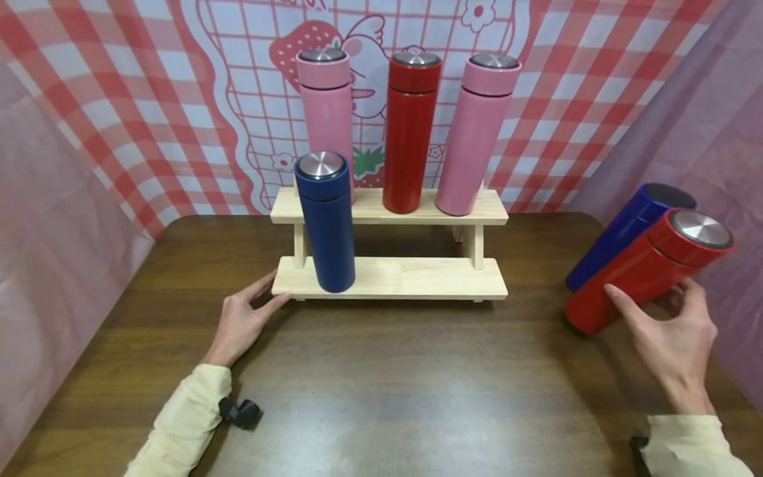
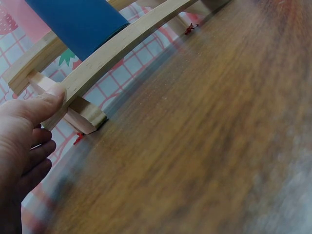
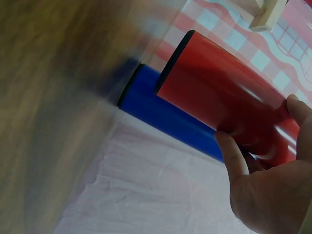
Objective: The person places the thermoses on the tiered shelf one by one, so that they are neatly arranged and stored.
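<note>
My right hand [image 1: 676, 338] holds a red thermos bottle [image 1: 634, 271] around its body, thumb on one side and fingers on the other. The bottle leans to the right, its steel lid up. In the right wrist view its dark base [image 3: 174, 61] shows above the table surface. At the left, my left hand [image 1: 241, 321] pinches the end of the lower shelf [image 1: 411, 278] of a two-tier wooden stand, thumb [image 2: 53, 95] at the front edge. A dark blue thermos bottle [image 1: 328, 232] stands upright on that shelf, near its left end.
On the upper shelf [image 1: 369, 207] stand a pink bottle [image 1: 324, 112], a red bottle [image 1: 411, 139] and another pink bottle [image 1: 479, 139]. A blue bottle [image 1: 614, 232] stands behind the held one. Checked cloth [image 1: 179, 99] hangs behind the brown table [image 1: 387, 384].
</note>
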A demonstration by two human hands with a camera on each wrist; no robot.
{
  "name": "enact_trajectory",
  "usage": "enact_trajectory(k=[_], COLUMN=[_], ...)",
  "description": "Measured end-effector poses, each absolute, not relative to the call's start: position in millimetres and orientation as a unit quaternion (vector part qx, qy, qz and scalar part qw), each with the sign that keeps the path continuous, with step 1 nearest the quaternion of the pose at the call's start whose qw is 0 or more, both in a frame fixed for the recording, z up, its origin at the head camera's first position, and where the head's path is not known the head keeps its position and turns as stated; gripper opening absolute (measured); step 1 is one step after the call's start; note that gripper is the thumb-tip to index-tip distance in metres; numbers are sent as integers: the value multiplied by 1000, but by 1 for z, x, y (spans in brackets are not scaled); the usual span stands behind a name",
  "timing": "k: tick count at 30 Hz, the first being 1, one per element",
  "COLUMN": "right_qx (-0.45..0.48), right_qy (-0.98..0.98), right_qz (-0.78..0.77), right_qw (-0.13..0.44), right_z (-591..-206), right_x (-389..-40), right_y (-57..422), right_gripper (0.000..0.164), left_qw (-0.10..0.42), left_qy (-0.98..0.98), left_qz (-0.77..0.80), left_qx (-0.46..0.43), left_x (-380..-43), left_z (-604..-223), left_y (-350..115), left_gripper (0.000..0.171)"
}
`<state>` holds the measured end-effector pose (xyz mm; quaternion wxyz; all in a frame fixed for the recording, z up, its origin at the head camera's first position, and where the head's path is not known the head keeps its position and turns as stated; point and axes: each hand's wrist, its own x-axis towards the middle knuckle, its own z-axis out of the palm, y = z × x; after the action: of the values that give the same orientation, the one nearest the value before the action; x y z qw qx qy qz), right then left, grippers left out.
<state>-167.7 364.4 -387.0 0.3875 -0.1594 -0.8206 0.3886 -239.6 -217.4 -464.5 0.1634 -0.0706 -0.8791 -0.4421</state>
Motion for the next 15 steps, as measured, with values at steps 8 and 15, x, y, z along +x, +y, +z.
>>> enact_trajectory(k=[8,15], right_qx=[-132,-115], right_qy=[-819,-818], right_qz=[398,408], right_qw=[392,387], right_z=[-382,-378], right_x=[-168,-168], right_y=[355,346], right_gripper=[63,63], left_qw=[157,156], left_qy=[-880,-880], left_qz=[-444,-443], left_qx=[-70,-72], left_x=[-240,-240], left_z=[-464,-465], left_y=[-217,-218], left_gripper=[61,61])
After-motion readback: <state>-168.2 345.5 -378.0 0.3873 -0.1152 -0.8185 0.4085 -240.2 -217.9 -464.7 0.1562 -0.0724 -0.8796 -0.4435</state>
